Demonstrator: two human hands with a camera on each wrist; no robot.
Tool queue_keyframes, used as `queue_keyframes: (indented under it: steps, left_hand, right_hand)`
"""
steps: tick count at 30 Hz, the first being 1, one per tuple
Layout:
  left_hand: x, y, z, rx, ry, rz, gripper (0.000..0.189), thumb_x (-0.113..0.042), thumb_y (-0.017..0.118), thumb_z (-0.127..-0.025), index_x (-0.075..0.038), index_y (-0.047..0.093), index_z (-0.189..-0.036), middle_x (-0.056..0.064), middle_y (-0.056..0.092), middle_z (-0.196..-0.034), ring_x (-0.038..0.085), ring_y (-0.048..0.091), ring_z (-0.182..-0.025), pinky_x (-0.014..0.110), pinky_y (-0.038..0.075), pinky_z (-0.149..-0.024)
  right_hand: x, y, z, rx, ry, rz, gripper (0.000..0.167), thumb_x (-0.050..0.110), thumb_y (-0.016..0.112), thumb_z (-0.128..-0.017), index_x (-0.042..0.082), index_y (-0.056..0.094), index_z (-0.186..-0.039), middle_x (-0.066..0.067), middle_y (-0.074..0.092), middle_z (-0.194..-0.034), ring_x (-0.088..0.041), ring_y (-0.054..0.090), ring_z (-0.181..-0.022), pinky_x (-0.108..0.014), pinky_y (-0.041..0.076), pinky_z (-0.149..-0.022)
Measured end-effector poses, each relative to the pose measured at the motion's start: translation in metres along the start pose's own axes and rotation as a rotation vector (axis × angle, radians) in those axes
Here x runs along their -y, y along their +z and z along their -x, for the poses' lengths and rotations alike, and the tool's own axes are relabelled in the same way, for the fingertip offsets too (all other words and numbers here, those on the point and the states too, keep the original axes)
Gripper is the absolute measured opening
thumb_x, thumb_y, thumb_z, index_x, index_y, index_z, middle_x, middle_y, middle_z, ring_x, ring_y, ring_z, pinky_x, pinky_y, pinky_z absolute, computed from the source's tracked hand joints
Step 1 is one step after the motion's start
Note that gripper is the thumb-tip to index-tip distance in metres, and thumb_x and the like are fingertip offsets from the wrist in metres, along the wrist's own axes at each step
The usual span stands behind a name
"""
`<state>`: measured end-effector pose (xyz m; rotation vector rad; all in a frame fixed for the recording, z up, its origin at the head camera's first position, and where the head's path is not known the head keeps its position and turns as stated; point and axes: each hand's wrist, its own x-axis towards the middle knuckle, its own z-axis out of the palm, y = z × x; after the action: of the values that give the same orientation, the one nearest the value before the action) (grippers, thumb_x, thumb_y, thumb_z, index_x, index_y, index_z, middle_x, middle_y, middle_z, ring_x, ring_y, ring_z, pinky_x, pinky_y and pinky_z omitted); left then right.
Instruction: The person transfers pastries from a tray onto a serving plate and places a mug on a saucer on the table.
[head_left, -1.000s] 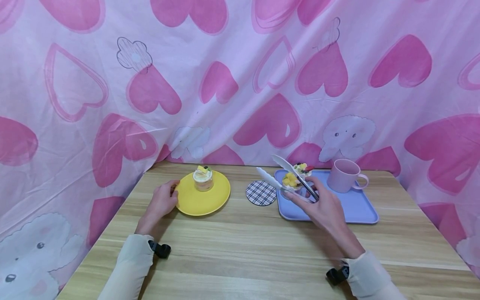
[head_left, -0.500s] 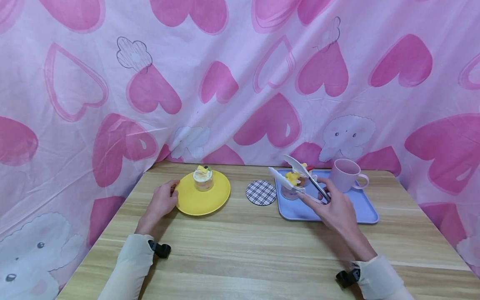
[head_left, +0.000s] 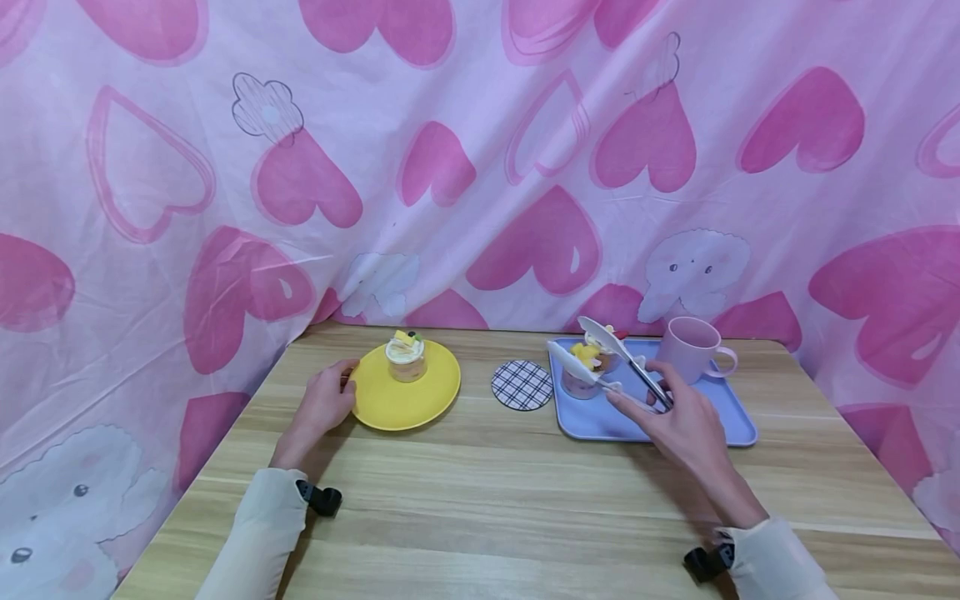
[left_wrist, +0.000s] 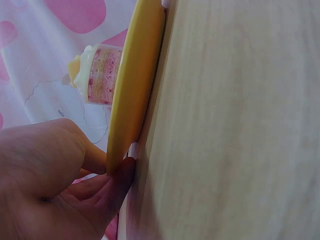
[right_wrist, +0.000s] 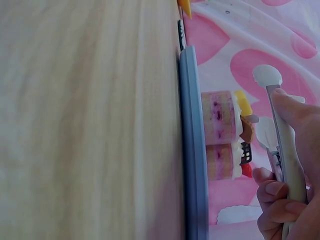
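Note:
My left hand (head_left: 322, 408) pinches the left rim of a yellow plate (head_left: 408, 414), thumb above and fingers at the underside in the left wrist view. On that plate stands a dessert cup (head_left: 406, 367) topped with cream and yellow pieces. My right hand (head_left: 690, 425) holds a pair of tongs (head_left: 637, 369) with spread, pale tips. The tongs are over the left part of a blue tray (head_left: 720, 421). Two more dessert cups stand there side by side: one with yellow fruit (head_left: 579, 386), and one with a red piece on top, partly hidden behind the tongs in the head view.
A pink mug (head_left: 684, 350) stands at the tray's back right, close to my right hand. Between plate and tray lies a round checked coaster (head_left: 522, 385). A pink heart-patterned cloth (head_left: 420, 275) hangs behind the wooden table (head_left: 450, 508).
My right hand and the tongs have drawn to the right and slightly nearer to me, and the tips now sit farther right over the cups. My left hand and the plate have stayed still.

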<state>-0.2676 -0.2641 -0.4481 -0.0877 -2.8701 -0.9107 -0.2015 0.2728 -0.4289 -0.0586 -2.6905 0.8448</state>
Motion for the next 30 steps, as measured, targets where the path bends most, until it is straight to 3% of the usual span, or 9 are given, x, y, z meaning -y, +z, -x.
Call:
queue_keyframes:
  steps: [13, 18, 30]
  left_hand:
    - [0.002, 0.001, -0.001, 0.008, -0.007, 0.0, 0.049, -0.002, 0.051, -0.105, 0.01, 0.052, -0.153, 0.034, 0.063, -0.145, 0.047, 0.063, -0.134, 0.06, 0.052, -0.115]
    - [0.001, 0.001, -0.002, 0.015, -0.018, 0.007, 0.049, -0.002, 0.049, -0.107, 0.01, 0.05, -0.154, 0.034, 0.062, -0.147, 0.047, 0.062, -0.135, 0.06, 0.053, -0.115]
    - [-0.001, 0.0, 0.0, 0.004, -0.01, 0.011, 0.049, -0.001, 0.051, -0.106, 0.01, 0.052, -0.153, 0.034, 0.064, -0.144, 0.047, 0.063, -0.133, 0.06, 0.052, -0.115]
  right_hand:
    - [-0.009, -0.003, 0.002, 0.048, 0.012, -0.012, 0.09, 0.077, 0.075, -0.086, 0.019, 0.054, -0.152, -0.008, 0.064, -0.1, -0.026, 0.058, -0.089, -0.03, 0.04, -0.065]
    - [-0.014, -0.006, 0.004, 0.089, 0.037, -0.009, 0.095, 0.079, 0.074, -0.086, 0.018, 0.051, -0.155, -0.013, 0.065, -0.114, -0.03, 0.058, -0.099, -0.033, 0.042, -0.072]
    - [-0.021, -0.009, 0.006, 0.137, 0.052, 0.013, 0.099, 0.083, 0.07, -0.085, 0.016, 0.051, -0.156, -0.018, 0.064, -0.13, -0.033, 0.056, -0.106, -0.033, 0.041, -0.073]
